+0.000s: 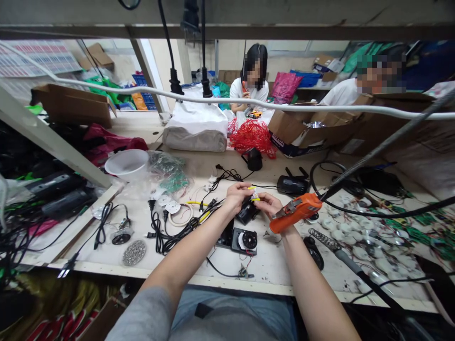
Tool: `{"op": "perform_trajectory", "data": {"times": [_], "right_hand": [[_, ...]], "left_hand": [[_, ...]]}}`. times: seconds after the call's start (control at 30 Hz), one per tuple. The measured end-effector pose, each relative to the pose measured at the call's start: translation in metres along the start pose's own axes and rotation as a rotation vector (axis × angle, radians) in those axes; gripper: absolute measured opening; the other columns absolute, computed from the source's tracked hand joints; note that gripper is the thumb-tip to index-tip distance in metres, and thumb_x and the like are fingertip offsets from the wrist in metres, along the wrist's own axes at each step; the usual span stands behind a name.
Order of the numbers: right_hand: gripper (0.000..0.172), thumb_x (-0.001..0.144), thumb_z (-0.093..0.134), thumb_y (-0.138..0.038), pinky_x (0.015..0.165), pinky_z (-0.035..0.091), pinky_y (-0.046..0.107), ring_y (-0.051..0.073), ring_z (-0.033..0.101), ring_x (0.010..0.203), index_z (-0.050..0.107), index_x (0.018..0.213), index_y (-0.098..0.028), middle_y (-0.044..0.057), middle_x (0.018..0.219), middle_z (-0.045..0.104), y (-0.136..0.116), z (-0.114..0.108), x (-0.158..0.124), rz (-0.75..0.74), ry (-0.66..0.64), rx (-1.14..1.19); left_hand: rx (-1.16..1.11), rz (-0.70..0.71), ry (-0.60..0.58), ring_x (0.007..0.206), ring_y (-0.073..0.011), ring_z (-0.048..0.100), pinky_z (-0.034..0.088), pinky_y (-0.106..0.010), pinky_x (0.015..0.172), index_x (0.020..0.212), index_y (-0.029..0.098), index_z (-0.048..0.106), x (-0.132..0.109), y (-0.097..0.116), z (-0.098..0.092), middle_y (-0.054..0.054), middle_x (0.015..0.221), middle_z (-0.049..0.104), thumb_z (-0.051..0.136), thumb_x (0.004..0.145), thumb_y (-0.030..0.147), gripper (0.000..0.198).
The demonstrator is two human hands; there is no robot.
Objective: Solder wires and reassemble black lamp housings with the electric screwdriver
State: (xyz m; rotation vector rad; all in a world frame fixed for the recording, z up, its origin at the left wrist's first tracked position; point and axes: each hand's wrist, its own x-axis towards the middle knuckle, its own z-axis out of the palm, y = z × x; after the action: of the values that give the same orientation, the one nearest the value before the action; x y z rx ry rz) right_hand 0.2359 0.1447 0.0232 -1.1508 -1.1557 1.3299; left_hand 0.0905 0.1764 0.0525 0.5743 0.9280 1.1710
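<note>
My left hand (237,196) pinches a small yellow-and-white piece (254,193) above the middle of the bench; its exact kind is too small to tell. From the other side, the fingers of my right hand (268,204) close on its lower edge. Just below both hands lies a black plastic housing (245,214). Nearer to me is a dark flat unit with a round black part (248,240). An orange electric screwdriver (296,213) hangs on a cable over my right wrist and hides part of it.
Black power cords (167,237) lie left of my arms, beside a round perforated metal disc (134,253). A soldering iron (341,255) with a coil holder and many white parts (359,227) fill the right. A white bowl (127,163) stands behind. Two people sit across.
</note>
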Motion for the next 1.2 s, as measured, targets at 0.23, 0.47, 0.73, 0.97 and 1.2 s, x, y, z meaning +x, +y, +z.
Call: {"op": "perform_trajectory", "data": {"times": [0.23, 0.47, 0.73, 0.97, 1.2], "right_hand": [[0.044, 0.057, 0.088, -0.055, 0.062, 0.046, 0.032, 0.015, 0.055, 0.062, 0.070, 0.069, -0.017, 0.001, 0.064, 0.064, -0.002, -0.006, 0.000, -0.021, 0.057, -0.068], [0.026, 0.093, 0.067, -0.039, 0.066, 0.054, 0.027, 0.010, 0.061, 0.067, 0.065, 0.088, -0.014, -0.001, 0.079, 0.064, 0.010, -0.008, 0.004, -0.001, 0.099, -0.064], [0.026, 0.092, 0.068, -0.041, 0.067, 0.056, 0.028, 0.012, 0.063, 0.073, 0.067, 0.094, -0.015, 0.001, 0.087, 0.067, 0.010, -0.001, -0.002, -0.013, 0.241, 0.093], [0.045, 0.073, 0.062, -0.065, 0.065, 0.056, 0.035, 0.019, 0.066, 0.071, 0.067, 0.083, -0.021, 0.004, 0.083, 0.070, -0.020, -0.010, -0.052, -0.179, 0.451, 0.347], [0.045, 0.081, 0.050, -0.063, 0.066, 0.052, 0.039, 0.022, 0.064, 0.067, 0.062, 0.093, -0.021, 0.006, 0.091, 0.066, -0.035, 0.001, -0.065, -0.338, 0.623, 0.183]], "left_hand": [[0.015, -0.022, -0.032, 0.053, -0.0095, 0.059, 0.049, -0.025, 0.063, 0.070, 0.013, 0.066, -0.002, -0.004, -0.001, 0.004, 0.054, 0.059, 0.089, 0.046, 0.003, 0.034], [0.064, -0.061, -0.066, 0.066, -0.0146, 0.069, 0.055, -0.030, 0.073, 0.077, 0.013, 0.068, -0.006, -0.005, -0.004, -0.005, 0.072, 0.072, 0.090, 0.060, 0.018, 0.029], [0.165, 0.102, -0.033, 0.056, -0.0096, 0.060, 0.049, -0.024, 0.065, 0.082, 0.015, 0.065, -0.013, -0.002, -0.015, 0.006, 0.056, 0.063, 0.092, 0.049, 0.014, 0.043], [0.293, 0.269, 0.070, 0.054, -0.0091, 0.058, 0.045, -0.022, 0.061, 0.083, 0.017, 0.064, -0.030, 0.026, -0.062, 0.008, 0.055, 0.061, 0.092, 0.048, 0.017, 0.045], [0.351, 0.267, 0.104, 0.054, -0.0092, 0.058, 0.047, -0.023, 0.059, 0.086, 0.018, 0.060, -0.043, 0.026, -0.086, 0.008, 0.059, 0.059, 0.089, 0.052, 0.026, 0.046]]}}
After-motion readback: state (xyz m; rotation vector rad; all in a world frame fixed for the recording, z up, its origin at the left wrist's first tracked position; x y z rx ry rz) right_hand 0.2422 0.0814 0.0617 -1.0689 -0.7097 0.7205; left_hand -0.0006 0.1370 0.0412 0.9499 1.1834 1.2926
